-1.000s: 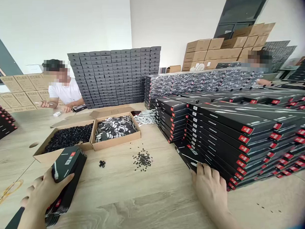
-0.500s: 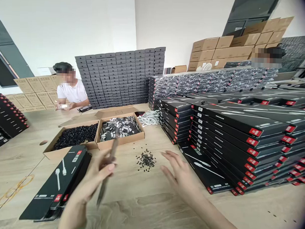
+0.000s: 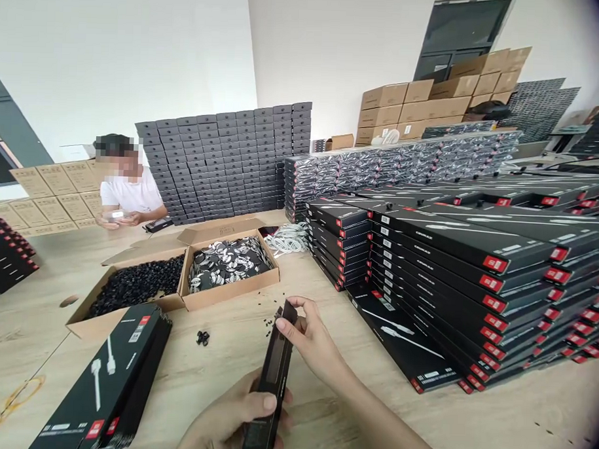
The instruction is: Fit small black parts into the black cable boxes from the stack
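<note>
A narrow black box (image 3: 273,374) is gripped by both hands, held up on its long edge and tilted, with its lower end running out of the bottom of the view. The left hand (image 3: 236,412) is closed around the lower part of the box, with the thumb laid along its face. The right hand (image 3: 312,337) is curled over the upper end, which is pinched between thumb and fingers.

Beneath the hands lies a wood-grain counter (image 3: 411,412). Just to their left, a stack of black boxes (image 3: 100,381) is set down, and a small clump of black pieces (image 3: 202,338) lies between that stack and the held box. A few loose black bits (image 3: 266,321) are scattered just ahead of the right hand.

Farther ahead, two cardboard trays stand side by side: one tray (image 3: 124,316) is heaped with black pieces, and the other (image 3: 228,294) is filled with printed packets. White coiled cables (image 3: 289,239) are placed beyond them. To the right of the hands, one box (image 3: 398,339) lies flat against tall stacks of boxes (image 3: 455,269). Across the counter, a small pale item (image 3: 116,213) is held by a seated person (image 3: 131,196).
</note>
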The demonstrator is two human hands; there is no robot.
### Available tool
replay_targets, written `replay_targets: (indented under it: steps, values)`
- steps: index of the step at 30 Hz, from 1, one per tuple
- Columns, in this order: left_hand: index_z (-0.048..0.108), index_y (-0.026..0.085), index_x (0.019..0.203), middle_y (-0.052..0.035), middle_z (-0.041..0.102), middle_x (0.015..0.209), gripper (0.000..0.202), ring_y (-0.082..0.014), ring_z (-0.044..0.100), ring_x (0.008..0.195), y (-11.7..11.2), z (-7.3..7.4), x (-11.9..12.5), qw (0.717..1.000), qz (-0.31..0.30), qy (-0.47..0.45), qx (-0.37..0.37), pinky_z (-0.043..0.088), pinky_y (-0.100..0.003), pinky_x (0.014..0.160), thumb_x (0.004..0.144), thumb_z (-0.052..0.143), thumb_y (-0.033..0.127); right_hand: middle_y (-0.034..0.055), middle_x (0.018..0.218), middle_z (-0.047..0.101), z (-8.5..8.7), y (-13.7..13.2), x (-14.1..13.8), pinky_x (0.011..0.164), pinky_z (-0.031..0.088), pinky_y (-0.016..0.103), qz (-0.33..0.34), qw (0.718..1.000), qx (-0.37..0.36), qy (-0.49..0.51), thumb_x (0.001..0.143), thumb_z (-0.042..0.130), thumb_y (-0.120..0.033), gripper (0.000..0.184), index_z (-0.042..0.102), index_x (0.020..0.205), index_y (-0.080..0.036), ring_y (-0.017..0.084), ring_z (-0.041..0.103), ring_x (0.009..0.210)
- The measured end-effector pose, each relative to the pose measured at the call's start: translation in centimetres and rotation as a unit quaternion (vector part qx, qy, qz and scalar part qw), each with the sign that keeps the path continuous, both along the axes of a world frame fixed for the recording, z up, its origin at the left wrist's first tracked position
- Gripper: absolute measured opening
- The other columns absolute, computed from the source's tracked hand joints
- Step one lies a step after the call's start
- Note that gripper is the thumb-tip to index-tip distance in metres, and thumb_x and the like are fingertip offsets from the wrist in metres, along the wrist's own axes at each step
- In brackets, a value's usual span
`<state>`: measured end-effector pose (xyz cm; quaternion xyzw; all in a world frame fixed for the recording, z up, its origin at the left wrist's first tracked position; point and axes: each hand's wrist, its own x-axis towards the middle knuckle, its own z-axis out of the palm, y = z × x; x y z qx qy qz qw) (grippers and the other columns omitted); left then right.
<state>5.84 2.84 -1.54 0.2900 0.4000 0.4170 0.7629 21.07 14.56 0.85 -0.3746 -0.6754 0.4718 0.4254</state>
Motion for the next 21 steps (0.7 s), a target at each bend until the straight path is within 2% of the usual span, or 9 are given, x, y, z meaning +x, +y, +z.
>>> replay_targets:
  steps: [2, 4, 7, 10, 13, 16, 19, 21]
  values:
    - [0.064, 0.014, 0.101, -0.0110, 0.066, 0.093, 0.051, -0.0192, 0.065, 0.070, 0.0, -0.3, 0.2, 0.999, 0.014, -0.029, 0.000, 0.049, -0.029, 0.058, 0.065, 0.077, 0.048, -0.0011, 0.082, 0.054, 0.0, 0.1, 0.2, 0.061, 0.042, 0.029, 0.008, 1.000, -0.017, 0.002, 0.080, 0.064, -0.051, 0.049, 0.046, 0.114, -0.022, 0.015, 0.051, 0.064]
    - [0.063, 0.016, 0.110, -0.0116, 0.064, 0.105, 0.053, -0.0218, 0.064, 0.081, -0.1, -0.6, 0.4, 0.997, 0.023, -0.076, 0.012, 0.052, -0.032, 0.064, 0.069, 0.074, 0.047, -0.0043, 0.071, 0.052, 0.0, 0.1, 0.3, 0.060, 0.040, 0.028, 0.021, 0.999, -0.036, 0.006, 0.080, 0.064, -0.051, 0.049, 0.043, 0.114, -0.022, 0.015, 0.050, 0.062]
    - [0.057, 0.017, 0.125, -0.0124, 0.061, 0.111, 0.068, -0.0252, 0.062, 0.091, -0.2, -0.8, 0.7, 0.989, -0.017, -0.149, 0.022, 0.053, -0.034, 0.067, 0.071, 0.069, 0.056, -0.0072, 0.062, 0.049, 0.0, -0.1, 0.4, 0.058, 0.038, 0.027, 0.025, 0.997, -0.062, 0.030, 0.081, 0.064, -0.051, 0.045, 0.043, 0.109, -0.023, 0.015, 0.048, 0.060]
    - [0.055, 0.015, 0.130, -0.0126, 0.060, 0.113, 0.074, -0.0260, 0.061, 0.094, -0.2, -0.9, 1.0, 0.980, -0.041, -0.191, 0.033, 0.053, -0.035, 0.069, 0.072, 0.064, 0.061, -0.0072, 0.062, 0.049, -0.2, -0.2, 0.4, 0.056, 0.037, 0.026, 0.017, 0.997, -0.064, 0.034, 0.079, 0.066, -0.050, 0.042, 0.046, 0.105, -0.023, 0.014, 0.047, 0.058]
    - [0.057, 0.014, 0.127, -0.0121, 0.061, 0.109, 0.072, -0.0251, 0.063, 0.090, 0.1, -0.9, 1.3, 0.978, -0.041, -0.199, 0.040, 0.052, -0.034, 0.068, 0.073, 0.064, 0.061, -0.0049, 0.070, 0.053, -0.4, -0.3, 0.3, 0.057, 0.039, 0.027, 0.032, 0.998, -0.057, 0.022, 0.079, 0.067, -0.048, 0.041, 0.048, 0.106, -0.023, 0.014, 0.047, 0.061]
    - [0.060, 0.012, 0.123, -0.0119, 0.063, 0.103, 0.069, -0.0243, 0.064, 0.085, 0.3, -0.6, 1.3, 0.982, -0.021, -0.187, 0.036, 0.052, -0.033, 0.065, 0.073, 0.064, 0.060, -0.0006, 0.089, 0.056, -0.4, -0.5, 0.2, 0.063, 0.044, 0.029, 0.038, 0.997, -0.053, 0.036, 0.083, 0.062, -0.048, 0.043, 0.046, 0.116, -0.025, 0.014, 0.051, 0.066]
    - [0.061, 0.013, 0.121, -0.0120, 0.064, 0.102, 0.065, -0.0237, 0.064, 0.085, 0.3, -0.4, 1.2, 0.985, 0.012, -0.171, 0.015, 0.051, -0.032, 0.066, 0.075, 0.061, 0.059, 0.0043, 0.112, 0.049, -0.1, -1.3, 0.1, 0.076, 0.048, 0.034, 0.002, 0.999, -0.004, 0.044, 0.086, 0.059, -0.045, 0.043, 0.043, 0.122, -0.027, 0.015, 0.056, 0.079]
    - [0.063, 0.014, 0.116, -0.0121, 0.064, 0.102, 0.063, -0.0240, 0.065, 0.085, 0.3, -0.4, 1.0, 0.987, 0.022, -0.156, 0.013, 0.052, -0.033, 0.067, 0.073, 0.064, 0.059, 0.0063, 0.116, 0.047, 0.0, -1.9, 0.0, 0.088, 0.047, 0.038, -0.005, 0.999, 0.035, 0.022, 0.087, 0.058, -0.043, 0.036, 0.048, 0.118, -0.026, 0.019, 0.056, 0.093]
